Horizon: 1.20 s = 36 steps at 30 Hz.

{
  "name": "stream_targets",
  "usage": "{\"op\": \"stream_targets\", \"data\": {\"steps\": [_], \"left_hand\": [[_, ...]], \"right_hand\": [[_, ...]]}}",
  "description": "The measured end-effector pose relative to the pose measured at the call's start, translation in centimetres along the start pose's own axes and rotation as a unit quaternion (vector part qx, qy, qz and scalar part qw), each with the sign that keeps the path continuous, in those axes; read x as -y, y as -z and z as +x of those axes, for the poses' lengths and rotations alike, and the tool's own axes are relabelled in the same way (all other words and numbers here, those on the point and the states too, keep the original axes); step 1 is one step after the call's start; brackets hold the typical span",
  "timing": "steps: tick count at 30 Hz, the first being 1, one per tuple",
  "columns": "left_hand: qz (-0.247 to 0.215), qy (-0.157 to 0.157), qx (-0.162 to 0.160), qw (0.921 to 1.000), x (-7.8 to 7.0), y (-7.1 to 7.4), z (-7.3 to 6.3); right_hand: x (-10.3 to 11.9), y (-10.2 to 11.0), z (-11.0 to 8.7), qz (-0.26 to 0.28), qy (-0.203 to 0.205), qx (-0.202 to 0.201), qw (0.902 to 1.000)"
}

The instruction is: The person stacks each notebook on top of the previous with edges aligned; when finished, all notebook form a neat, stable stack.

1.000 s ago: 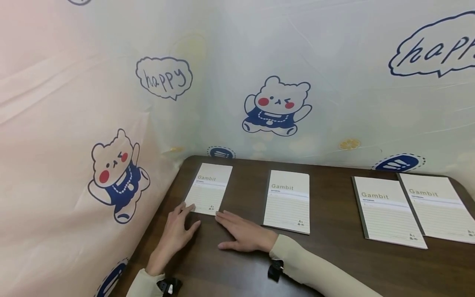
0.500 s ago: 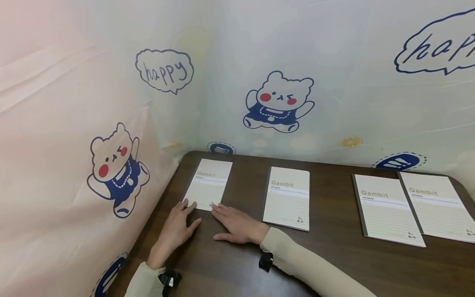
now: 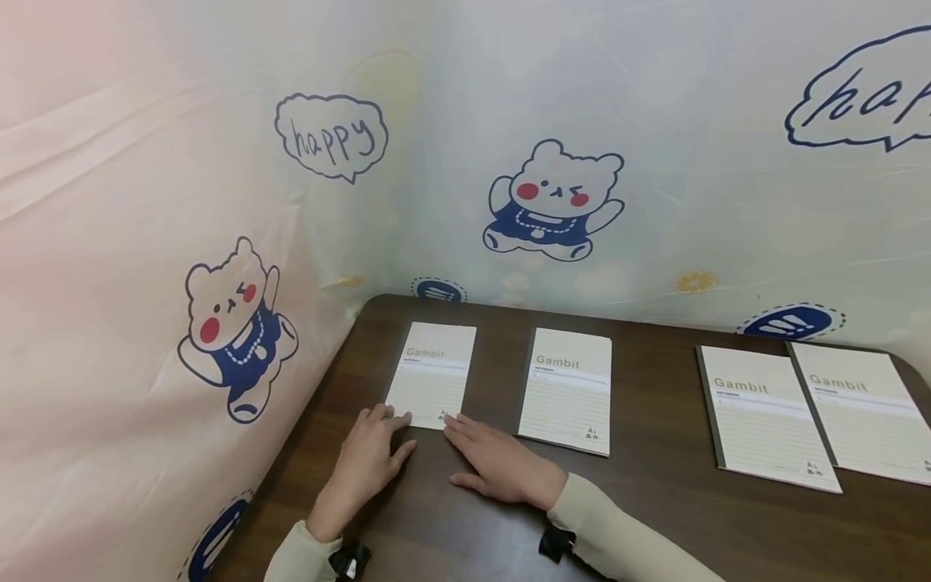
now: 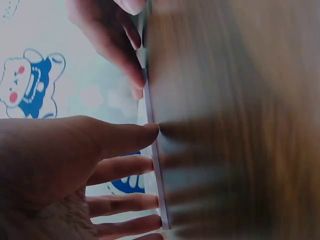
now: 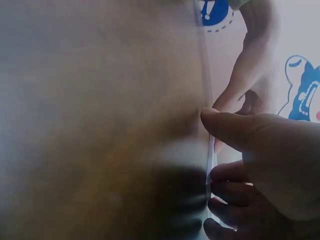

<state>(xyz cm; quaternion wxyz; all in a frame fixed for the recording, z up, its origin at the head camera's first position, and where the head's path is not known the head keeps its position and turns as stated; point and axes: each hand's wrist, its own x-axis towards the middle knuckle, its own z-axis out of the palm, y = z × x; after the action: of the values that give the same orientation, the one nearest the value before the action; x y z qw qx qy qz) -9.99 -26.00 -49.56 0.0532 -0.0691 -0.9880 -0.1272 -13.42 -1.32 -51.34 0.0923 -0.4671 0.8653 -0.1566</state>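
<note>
A white notebook marked "Gambit" (image 3: 431,376) with a dark spine lies flat at the table's far left. My left hand (image 3: 364,454) touches its near left corner with the fingertips, thumb out to the side. At the near right corner, the outstretched fingers of my right hand (image 3: 505,465) rest on the cover. From the left wrist, the notebook's thin edge (image 4: 156,175) shows along the tabletop, with the left hand's fingers (image 4: 125,202) spread along it. In the right wrist view the right thumb (image 5: 225,125) stands apart from the other fingers.
Just right of it lies a second Gambit notebook (image 3: 566,392). Two more, a nearer one (image 3: 767,420) and a farther one (image 3: 873,408), overlap at the right. A printed curtain (image 3: 436,202) borders the dark wooden table (image 3: 647,501) behind and at left.
The left notebook has shifted right and a little nearer, narrowing the gap to the second one. Both hands moved along with it, the right hand's fingers coming onto its corner first.
</note>
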Motion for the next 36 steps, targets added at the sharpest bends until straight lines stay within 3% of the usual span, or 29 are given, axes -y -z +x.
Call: {"op": "stream_targets", "data": {"steps": [6,12,18,22,25,28,31,33,36], "left_hand": [[0.012,-0.011,0.017,0.9997,-2.2,0.0,-0.8],[0.023,-0.033,0.014,0.9991,-4.1,-0.2,-2.2],[0.029,-0.031,0.005,0.9991,-4.9,-0.9,-3.1],[0.006,-0.02,0.002,0.9998,-4.6,-1.4,-3.1],[-0.037,-0.003,0.0,0.9993,-4.1,-1.4,-2.9],[-0.086,0.033,-0.01,0.9957,-3.5,-1.3,-2.7],[-0.132,0.075,-0.019,0.9883,-2.9,-1.2,-2.5],[-0.162,0.098,-0.018,0.9818,-2.7,-1.2,-2.4],[-0.206,0.119,-0.011,0.9712,-2.6,-1.0,-2.3]], "right_hand": [[0.5,0.0,-3.1,0.004,-0.009,-0.006,0.9999],[0.8,0.3,-5.6,0.01,-0.03,-0.001,0.9995],[0.9,0.4,-6.7,0.031,-0.039,-0.01,0.9987],[0.9,0.2,-7.0,0.089,-0.049,-0.03,0.9944],[1.1,0.1,-7.2,0.159,-0.068,-0.059,0.9831],[1.5,-0.1,-7.5,0.228,-0.101,-0.096,0.9636],[2.0,-0.2,-7.4,0.319,-0.133,-0.13,0.9293],[2.3,-0.1,-7.3,0.4,-0.148,-0.142,0.8933],[2.6,0.1,-6.9,0.516,-0.171,-0.156,0.8246]]}}
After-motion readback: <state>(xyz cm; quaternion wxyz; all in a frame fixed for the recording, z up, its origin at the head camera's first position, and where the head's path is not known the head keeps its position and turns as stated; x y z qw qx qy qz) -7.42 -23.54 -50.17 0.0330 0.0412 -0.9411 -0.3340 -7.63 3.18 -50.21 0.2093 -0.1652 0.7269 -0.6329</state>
